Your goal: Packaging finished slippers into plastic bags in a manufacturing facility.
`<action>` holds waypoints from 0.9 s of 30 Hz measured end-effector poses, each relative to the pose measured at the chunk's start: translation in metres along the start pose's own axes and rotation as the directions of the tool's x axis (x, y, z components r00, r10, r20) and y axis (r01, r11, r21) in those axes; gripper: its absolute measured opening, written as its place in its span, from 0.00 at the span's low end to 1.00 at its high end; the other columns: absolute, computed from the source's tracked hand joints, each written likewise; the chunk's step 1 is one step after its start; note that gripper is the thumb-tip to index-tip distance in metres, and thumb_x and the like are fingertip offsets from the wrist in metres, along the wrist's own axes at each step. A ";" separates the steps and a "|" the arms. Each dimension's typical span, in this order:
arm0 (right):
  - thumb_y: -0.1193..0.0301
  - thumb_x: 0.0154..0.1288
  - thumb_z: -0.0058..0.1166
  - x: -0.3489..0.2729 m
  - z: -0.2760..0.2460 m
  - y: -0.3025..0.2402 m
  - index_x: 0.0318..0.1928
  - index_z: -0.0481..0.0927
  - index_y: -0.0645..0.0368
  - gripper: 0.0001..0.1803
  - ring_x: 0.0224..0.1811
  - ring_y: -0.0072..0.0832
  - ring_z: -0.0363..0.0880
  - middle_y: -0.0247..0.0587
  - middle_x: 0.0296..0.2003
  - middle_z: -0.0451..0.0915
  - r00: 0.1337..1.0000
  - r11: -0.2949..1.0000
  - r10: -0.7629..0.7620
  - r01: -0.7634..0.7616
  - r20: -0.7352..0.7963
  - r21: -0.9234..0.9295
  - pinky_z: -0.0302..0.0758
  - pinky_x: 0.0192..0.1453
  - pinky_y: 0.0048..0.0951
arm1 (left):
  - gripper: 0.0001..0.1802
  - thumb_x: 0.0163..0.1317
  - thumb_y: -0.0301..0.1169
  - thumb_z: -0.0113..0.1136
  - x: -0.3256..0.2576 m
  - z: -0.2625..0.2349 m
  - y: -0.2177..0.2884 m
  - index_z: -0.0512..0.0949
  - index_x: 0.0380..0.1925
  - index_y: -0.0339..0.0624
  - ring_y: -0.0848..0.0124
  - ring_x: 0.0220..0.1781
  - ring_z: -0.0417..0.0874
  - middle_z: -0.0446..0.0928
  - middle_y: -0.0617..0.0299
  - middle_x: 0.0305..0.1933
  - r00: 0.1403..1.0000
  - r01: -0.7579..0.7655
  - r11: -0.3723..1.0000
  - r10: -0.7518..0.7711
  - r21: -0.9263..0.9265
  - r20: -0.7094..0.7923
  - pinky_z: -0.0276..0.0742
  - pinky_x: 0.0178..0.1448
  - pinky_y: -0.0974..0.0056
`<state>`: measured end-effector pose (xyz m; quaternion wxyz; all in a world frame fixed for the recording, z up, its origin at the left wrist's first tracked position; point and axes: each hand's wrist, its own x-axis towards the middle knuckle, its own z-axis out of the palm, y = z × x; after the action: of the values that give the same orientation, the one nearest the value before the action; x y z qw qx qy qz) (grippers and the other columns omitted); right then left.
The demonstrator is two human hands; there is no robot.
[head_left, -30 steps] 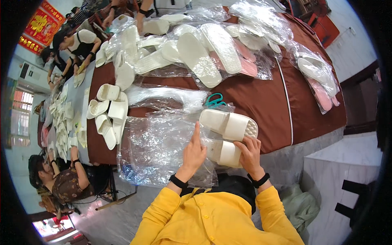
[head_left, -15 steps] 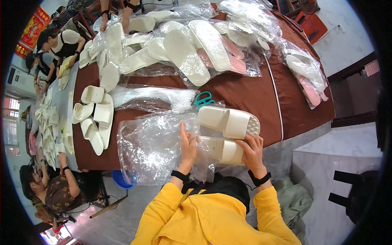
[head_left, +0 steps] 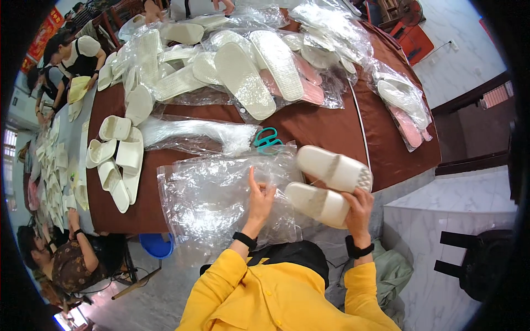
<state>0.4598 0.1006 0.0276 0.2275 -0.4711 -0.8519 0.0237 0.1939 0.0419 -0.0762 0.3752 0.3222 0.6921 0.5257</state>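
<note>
Fingers of the right hand (head_left: 360,204) were bent around the toe end of a white slide slipper (head_left: 314,203), and a second white slide slipper (head_left: 335,169) was just beyond it, so close that the same hand seemed to have both. How well it had the second one, I could not tell. With a weak pinch, that slipper could slip out and fall, since both heels stuck out with nothing holding them. The left hand (head_left: 260,201) was half open, one finger pointing up, with no slipper in it. It seemed to touch a clear plastic bag (head_left: 207,190), but I could not tell if it was inside or on top. That bag looked thin and floppy, so it could stick to itself, or a heel could snag it and rip it. Beyond the bag, teal scissors (head_left: 268,138) lay on the brown tablecloth (head_left: 326,124); a bump from a slipper could shove them into the plastic. Past them was a clear plastic bundle (head_left: 193,132), with loose white slippers (head_left: 131,157) to its left. Farther back, bagged slippers (head_left: 244,74) lay in a messy heap that could slide if knocked.
</note>
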 end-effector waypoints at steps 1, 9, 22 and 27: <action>0.81 0.52 0.53 -0.003 -0.011 0.008 0.41 0.84 0.56 0.15 0.54 0.43 0.73 0.44 0.45 0.78 0.997 0.997 0.062 -0.064 -0.045 -0.032 0.66 0.60 0.42 | 0.52 0.60 0.31 0.64 0.000 -0.002 -0.002 0.40 0.76 0.46 0.68 0.34 0.77 0.74 0.57 0.37 0.999 0.022 0.996 -0.019 -0.083 0.042 0.76 0.43 0.62; 0.78 0.51 0.63 0.030 -0.049 -0.050 0.41 0.86 0.58 0.14 0.49 0.41 0.75 0.42 0.43 0.78 0.994 0.846 0.084 -0.107 0.068 0.523 0.68 0.57 0.39 | 0.39 0.75 0.54 0.39 0.002 -0.026 -0.036 0.39 0.76 0.53 0.64 0.61 0.74 0.60 0.43 0.71 0.872 0.378 0.833 -0.172 -0.405 0.459 0.73 0.64 0.61; 0.77 0.57 0.58 0.014 0.118 -0.069 0.42 0.86 0.54 0.12 0.54 0.39 0.74 0.41 0.45 0.80 0.917 0.751 -0.204 -0.079 0.344 0.656 0.67 0.60 0.36 | 0.34 0.64 0.31 0.63 0.003 -0.120 -0.051 0.62 0.68 0.40 0.63 0.65 0.74 0.69 0.54 0.67 0.946 0.235 0.849 -0.088 -0.474 0.312 0.70 0.68 0.57; 0.75 0.57 0.59 0.012 0.108 -0.066 0.42 0.85 0.54 0.12 0.55 0.38 0.74 0.38 0.46 0.80 0.915 0.842 -0.259 0.056 0.311 0.537 0.65 0.61 0.36 | 0.46 0.50 0.43 0.73 -0.041 -0.194 0.014 0.64 0.69 0.51 0.47 0.75 0.57 0.56 0.52 0.75 0.966 -0.240 0.755 0.124 0.610 0.227 0.53 0.76 0.43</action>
<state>0.3579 0.0926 -0.0475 0.1816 -0.3066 -0.8775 0.3210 0.0490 -0.0835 -0.0235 0.2504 0.5398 0.7583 0.2665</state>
